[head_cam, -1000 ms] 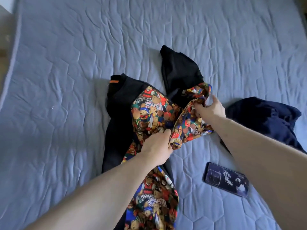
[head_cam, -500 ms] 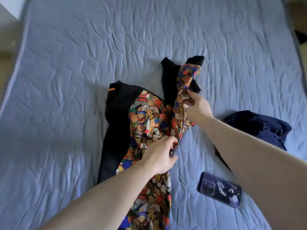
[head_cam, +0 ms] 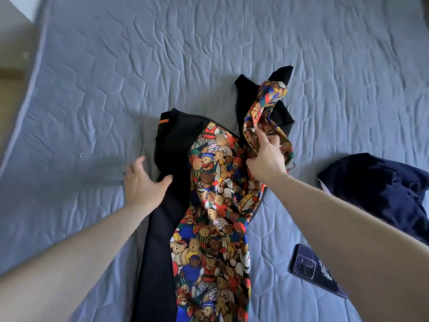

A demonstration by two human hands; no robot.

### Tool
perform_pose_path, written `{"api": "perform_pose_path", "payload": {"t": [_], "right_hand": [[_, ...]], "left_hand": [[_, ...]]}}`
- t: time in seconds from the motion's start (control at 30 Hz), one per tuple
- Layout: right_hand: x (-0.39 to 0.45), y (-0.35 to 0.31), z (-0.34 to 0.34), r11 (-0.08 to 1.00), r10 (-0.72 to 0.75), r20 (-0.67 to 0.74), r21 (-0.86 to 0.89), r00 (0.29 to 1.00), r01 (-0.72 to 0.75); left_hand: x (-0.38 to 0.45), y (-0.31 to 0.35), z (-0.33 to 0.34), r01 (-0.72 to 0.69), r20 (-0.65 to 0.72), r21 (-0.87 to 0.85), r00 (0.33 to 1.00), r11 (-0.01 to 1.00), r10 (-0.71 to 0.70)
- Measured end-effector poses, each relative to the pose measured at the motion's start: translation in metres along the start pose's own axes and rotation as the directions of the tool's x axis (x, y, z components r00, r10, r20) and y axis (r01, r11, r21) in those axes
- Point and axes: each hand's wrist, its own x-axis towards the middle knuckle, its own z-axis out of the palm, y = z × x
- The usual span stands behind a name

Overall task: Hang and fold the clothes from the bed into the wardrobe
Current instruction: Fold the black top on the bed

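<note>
Bear-print garment (head_cam: 213, 219) lies on the bed (head_cam: 92, 89) | our right hand (head_cam: 267, 159) pinches its raised sleeve | our left hand (head_cam: 144, 182) spread flat, touching its black edge | phone (head_cam: 311, 268) right of garment

A blue quilted bed (head_cam: 209, 54) carries a black garment with a teddy-bear print panel (head_cam: 209, 205) between the two grips, a crumpled navy garment (head_cam: 383, 189) beyond the right grip, and a phone (head_cam: 311, 268) nearer the person.
</note>
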Motion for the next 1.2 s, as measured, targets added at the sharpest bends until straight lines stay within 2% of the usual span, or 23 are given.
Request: {"api": "perform_pose_path", "payload": {"t": [0.07,0.13,0.27,0.37,0.43,0.5,0.53,0.6,0.67,0.7,0.73,0.8,0.87,0.9,0.97,1.0,1.07,1.13,1.17,1.2], "right_hand": [[-0.007,0.001,0.011,0.997,0.011,-0.049,0.074,0.999,-0.007],[-0.013,-0.004,0.015,0.972,-0.037,-0.08,0.227,0.996,0.055],[-0.01,-0.022,0.003,0.822,0.001,0.013,0.569,1.0,-0.008],[-0.001,-0.031,-0.017,0.692,0.043,0.043,0.719,0.998,-0.061],[0.006,-0.03,-0.028,0.574,0.134,0.043,0.811,0.99,-0.113],[0.014,-0.019,-0.029,0.467,0.274,0.072,0.862,0.959,-0.199],[0.014,-0.011,-0.027,0.476,0.356,0.089,0.839,0.93,-0.262],[0.013,0.012,-0.019,0.564,0.55,0.107,0.683,0.828,-0.463],[0.006,0.028,-0.013,0.587,0.677,0.085,0.536,0.731,-0.607],[0.002,0.029,-0.012,0.589,0.697,0.063,0.518,0.714,-0.62],[0.002,0.028,-0.014,0.621,0.682,0.004,0.525,0.732,-0.582],[0.007,0.017,-0.023,0.745,0.528,-0.139,0.549,0.838,-0.378],[0.016,0.0,-0.031,0.77,0.362,-0.18,0.611,0.915,-0.184],[0.021,-0.009,-0.032,0.724,0.342,-0.146,0.67,0.928,-0.161],[0.031,-0.029,-0.036,0.636,0.385,-0.04,0.735,0.922,-0.234],[0.035,-0.038,-0.037,0.651,0.4,0.001,0.704,0.916,-0.285],[0.04,-0.05,-0.037,0.787,0.387,0.034,0.51,0.922,-0.349],[0.045,-0.055,-0.031,0.894,0.301,0.031,0.34,0.953,-0.293],[0.051,-0.057,-0.03,0.899,0.244,0.015,0.37,0.97,-0.232],[0.054,-0.06,-0.031,0.863,0.192,0.01,0.474,0.981,-0.173]], "left_hand": [[0.008,-0.007,0.002,0.163,0.173,-0.077,0.974,0.984,-0.148],[0.013,-0.006,0.007,0.2,0.247,-0.14,0.955,0.97,-0.161],[0.021,0.005,0.012,0.26,0.261,-0.324,0.949,0.909,-0.178],[0.025,0.008,0.006,0.305,0.32,-0.396,0.93,0.866,-0.181],[0.026,0.01,0.001,0.302,0.282,-0.467,0.942,0.831,-0.184],[0.024,0.011,-0.004,0.262,0.172,-0.518,0.964,0.814,-0.2],[0.021,0.01,-0.006,0.245,0.121,-0.525,0.969,0.815,-0.214],[0.017,0.007,-0.006,0.273,0.088,-0.492,0.96,0.827,-0.265],[0.018,0.005,-0.006,0.336,0.128,-0.364,0.942,0.869,-0.311],[0.022,0.005,-0.006,0.335,0.138,-0.274,0.941,0.901,-0.308],[0.026,0.006,-0.007,0.309,0.13,-0.184,0.949,0.933,-0.288],[0.036,0.013,-0.012,0.236,0.086,-0.056,0.969,0.97,-0.23],[0.047,0.021,-0.018,0.202,0.065,-0.026,0.978,0.979,-0.2],[0.052,0.023,-0.021,0.218,0.089,-0.046,0.973,0.975,-0.214],[0.062,0.024,-0.026,0.274,0.219,-0.074,0.942,0.959,-0.252],[0.066,0.022,-0.028,0.285,0.294,-0.053,0.92,0.957,-0.257],[0.075,0.019,-0.031,0.267,0.401,0.01,0.882,0.964,-0.248],[0.082,0.018,-0.03,0.249,0.456,0.025,0.859,0.968,-0.232],[0.086,0.02,-0.029,0.245,0.474,0.018,0.852,0.969,-0.224],[0.089,0.021,-0.028,0.242,0.486,0.013,0.846,0.97,-0.217]]}}
